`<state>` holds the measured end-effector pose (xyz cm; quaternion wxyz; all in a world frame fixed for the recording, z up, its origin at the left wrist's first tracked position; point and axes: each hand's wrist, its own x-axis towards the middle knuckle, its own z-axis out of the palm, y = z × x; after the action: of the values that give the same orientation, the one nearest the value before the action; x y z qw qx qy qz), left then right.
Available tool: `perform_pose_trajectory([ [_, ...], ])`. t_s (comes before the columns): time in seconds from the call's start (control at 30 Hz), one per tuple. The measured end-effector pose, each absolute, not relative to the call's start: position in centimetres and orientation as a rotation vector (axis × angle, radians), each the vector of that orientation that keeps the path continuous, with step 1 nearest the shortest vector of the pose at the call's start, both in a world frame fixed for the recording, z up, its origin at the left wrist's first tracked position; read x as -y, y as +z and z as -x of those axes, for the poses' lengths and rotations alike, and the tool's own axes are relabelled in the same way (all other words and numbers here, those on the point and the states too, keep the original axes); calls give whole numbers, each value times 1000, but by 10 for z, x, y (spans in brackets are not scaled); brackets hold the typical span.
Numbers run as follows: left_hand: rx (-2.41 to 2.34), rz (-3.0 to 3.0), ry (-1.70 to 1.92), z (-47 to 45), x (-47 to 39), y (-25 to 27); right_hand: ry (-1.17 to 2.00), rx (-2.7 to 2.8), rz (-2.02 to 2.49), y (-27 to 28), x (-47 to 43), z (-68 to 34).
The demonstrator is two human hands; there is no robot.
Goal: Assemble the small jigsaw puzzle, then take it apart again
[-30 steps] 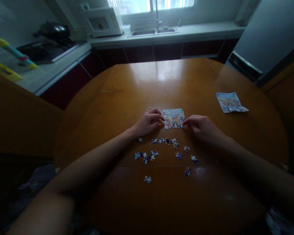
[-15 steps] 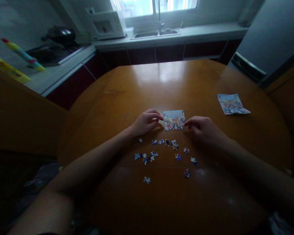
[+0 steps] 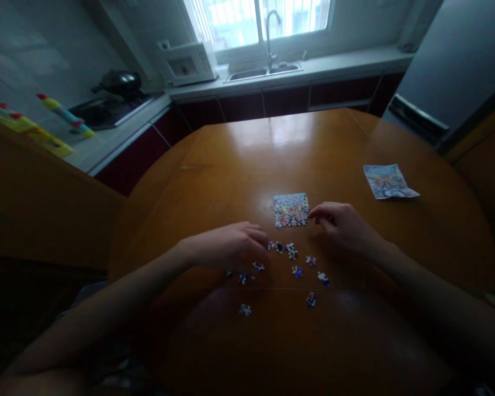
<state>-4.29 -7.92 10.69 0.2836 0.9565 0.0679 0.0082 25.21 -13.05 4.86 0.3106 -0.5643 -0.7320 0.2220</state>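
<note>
A small, partly assembled jigsaw puzzle (image 3: 291,210) lies flat on the wooden table, its lower edge jagged. My right hand (image 3: 339,221) rests at its right side, index fingertip at the puzzle's edge, thumb apart below and the other fingers curled. My left hand (image 3: 241,245) hovers over the loose pieces nearer me, fingers bent downward and apart from the puzzle; nothing shows in them, though the fingertips are partly hidden. Below the puzzle are scattered a dark puzzle piece (image 3: 279,247), a blue-purple puzzle piece (image 3: 297,271), a pale puzzle piece (image 3: 245,310) and several others.
A creased picture sheet (image 3: 388,181) lies at the right of the wooden table (image 3: 247,159). Behind the table runs a counter with a sink (image 3: 264,72), a white microwave (image 3: 190,65) and a stove with a black wok (image 3: 121,82). Yellow bottles (image 3: 66,115) stand at the left.
My left hand has left the puzzle's left edge and come down toward me over the loose pieces, covering some. My right hand stays at the puzzle's right edge. The view has tilted up slightly.
</note>
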Motion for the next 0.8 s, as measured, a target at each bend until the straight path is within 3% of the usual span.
perform_pose_trajectory([
  [0.17,-276,-2544,-4,80,123,84,565,1892,1469,54,130,-252],
  [0.4,-581,-2534,263,110,161,33,535,1875,1446,60,129,-247],
  [0.8,-595,-2758,462,65,152,26,526,1819,1464,53,123,-254],
])
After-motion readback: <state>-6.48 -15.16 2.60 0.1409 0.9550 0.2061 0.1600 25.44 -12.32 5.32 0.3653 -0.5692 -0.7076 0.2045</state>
